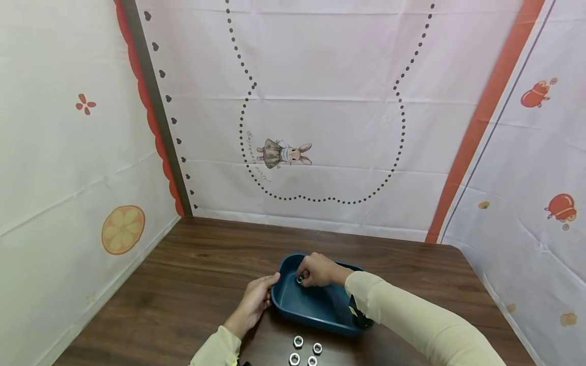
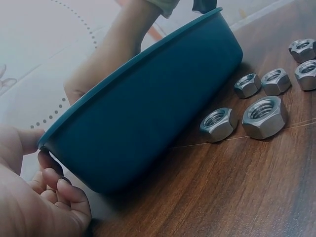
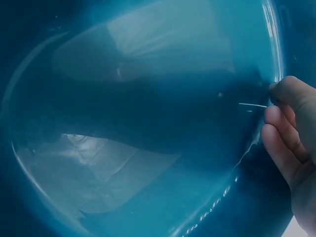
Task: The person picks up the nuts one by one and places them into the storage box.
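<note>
A deep blue plastic tray with rounded corners stands on the table. At its left end my left hand grips the rim; the left wrist view has the thumb over the edge and curled fingers beneath it. My right hand reaches inside the tray, near its left end, and pinches a small metal hex nut. In the right wrist view that hand is beside the tray's wall, and the nut cannot be made out there. Several more hex nuts of differing sizes lie in front of the tray.
The dark wooden table extends on both sides of the tray. White printed cloth hangs behind the table and along its left and right sides. Other loose nuts lie toward the right in the left wrist view.
</note>
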A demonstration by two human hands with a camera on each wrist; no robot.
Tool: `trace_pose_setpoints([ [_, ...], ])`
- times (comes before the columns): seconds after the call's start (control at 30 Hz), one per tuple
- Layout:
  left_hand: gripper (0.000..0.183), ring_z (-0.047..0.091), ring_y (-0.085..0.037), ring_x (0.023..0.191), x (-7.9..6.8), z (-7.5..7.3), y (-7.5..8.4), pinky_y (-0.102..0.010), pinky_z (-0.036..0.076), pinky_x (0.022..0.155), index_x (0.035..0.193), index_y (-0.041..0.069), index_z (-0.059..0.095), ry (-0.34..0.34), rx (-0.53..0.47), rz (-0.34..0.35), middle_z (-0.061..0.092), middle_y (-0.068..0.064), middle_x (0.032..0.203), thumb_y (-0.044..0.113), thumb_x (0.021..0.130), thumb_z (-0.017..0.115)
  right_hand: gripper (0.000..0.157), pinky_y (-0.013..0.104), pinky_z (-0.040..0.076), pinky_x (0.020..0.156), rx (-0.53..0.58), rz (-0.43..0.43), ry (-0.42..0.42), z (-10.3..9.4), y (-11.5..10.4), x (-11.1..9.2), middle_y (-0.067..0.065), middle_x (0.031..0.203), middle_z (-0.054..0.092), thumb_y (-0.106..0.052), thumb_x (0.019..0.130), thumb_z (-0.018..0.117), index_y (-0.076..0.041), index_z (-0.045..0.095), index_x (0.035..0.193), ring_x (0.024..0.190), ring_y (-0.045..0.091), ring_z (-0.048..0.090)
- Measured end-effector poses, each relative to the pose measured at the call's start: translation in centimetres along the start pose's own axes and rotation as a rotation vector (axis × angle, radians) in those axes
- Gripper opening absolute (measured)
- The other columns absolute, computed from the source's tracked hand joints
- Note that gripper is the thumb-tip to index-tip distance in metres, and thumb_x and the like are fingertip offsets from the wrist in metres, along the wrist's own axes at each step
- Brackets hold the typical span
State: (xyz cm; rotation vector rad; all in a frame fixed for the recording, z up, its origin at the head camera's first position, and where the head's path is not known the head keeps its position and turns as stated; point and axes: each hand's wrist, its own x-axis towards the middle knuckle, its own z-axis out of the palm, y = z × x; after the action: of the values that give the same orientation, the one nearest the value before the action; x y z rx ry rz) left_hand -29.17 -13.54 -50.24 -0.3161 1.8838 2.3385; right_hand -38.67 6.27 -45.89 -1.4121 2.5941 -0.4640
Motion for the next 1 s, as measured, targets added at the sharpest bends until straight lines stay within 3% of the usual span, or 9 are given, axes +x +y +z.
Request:
trace_pose_setpoints([
  [0.23, 0.035, 0.039, -0.005, 0.053, -0.3, 0.0, -0.4, -0.019, 0.035, 0.051, 0.101, 0.001, 0.064, -0.005, 0.003, -0.010, 0.047, 0.009, 0.061, 0.034, 0.091, 0.065, 0.018, 0.013, 0.035, 0.045, -0.039, 0.009, -0.011, 0.5, -0.1, -0.2, -0.010, 0.049, 0.045, -0.012, 0.084, 0.071, -0.011, 0.074, 0.102, 0.043, -0.002, 0.042],
  [0.43, 0.036, 0.039, -0.004, 0.052, -0.2, 0.0, -0.3, -0.019, 0.035, 0.051, 0.103, 0.000, 0.064, -0.013, -0.005, -0.005, 0.047, 0.009, 0.060, 0.034, 0.091, 0.065, 0.021, 0.014, 0.035, 0.044, -0.021, -0.002, 0.018, -0.6, -0.2, -0.6, -0.011, 0.051, 0.047, -0.013, 0.085, 0.071, -0.008, 0.073, 0.105, 0.043, -0.002, 0.042],
  [0.57, 0.038, 0.039, -0.004, 0.052, 0.0, 0.1, -0.1, -0.018, 0.035, 0.051, 0.107, -0.002, 0.064, -0.007, -0.012, 0.002, 0.050, 0.008, 0.062, 0.033, 0.091, 0.066, 0.023, 0.016, 0.033, 0.042, -0.006, 0.014, 0.115, -2.3, -0.4, -1.4, -0.009, 0.052, 0.049, -0.014, 0.085, 0.071, -0.005, 0.072, 0.106, 0.043, 0.001, 0.042],
  [0.73, 0.037, 0.038, -0.003, 0.052, 0.2, 0.3, -0.2, -0.018, 0.034, 0.051, 0.105, -0.001, 0.064, -0.003, -0.025, -0.003, 0.049, 0.009, 0.062, 0.033, 0.090, 0.066, 0.020, 0.019, 0.043, 0.051, 0.028, 0.103, 0.270, -4.3, -1.6, -3.7, -0.010, 0.065, 0.061, -0.020, 0.088, 0.068, -0.008, 0.073, 0.103, 0.052, 0.001, 0.050],
  [0.83, 0.038, 0.038, -0.003, 0.052, 0.3, 0.3, -0.2, -0.019, 0.034, 0.051, 0.104, 0.000, 0.064, -0.003, -0.033, -0.008, 0.047, 0.009, 0.060, 0.034, 0.089, 0.067, 0.014, 0.021, 0.046, 0.055, 0.046, 0.154, 0.377, -4.9, -3.2, -5.5, -0.012, 0.071, 0.063, -0.022, 0.088, 0.068, -0.013, 0.074, 0.097, 0.056, 0.001, 0.052],
  [1.0, 0.040, 0.040, -0.003, 0.051, 0.4, -0.1, -0.2, -0.019, 0.035, 0.051, 0.105, 0.001, 0.064, 0.009, -0.047, -0.008, 0.049, 0.009, 0.061, 0.036, 0.087, 0.069, 0.005, 0.022, 0.045, 0.051, 0.125, 0.164, 0.507, -4.7, -7.0, -8.5, -0.016, 0.067, 0.060, -0.024, 0.088, 0.069, -0.020, 0.073, 0.088, 0.054, 0.001, 0.051],
])
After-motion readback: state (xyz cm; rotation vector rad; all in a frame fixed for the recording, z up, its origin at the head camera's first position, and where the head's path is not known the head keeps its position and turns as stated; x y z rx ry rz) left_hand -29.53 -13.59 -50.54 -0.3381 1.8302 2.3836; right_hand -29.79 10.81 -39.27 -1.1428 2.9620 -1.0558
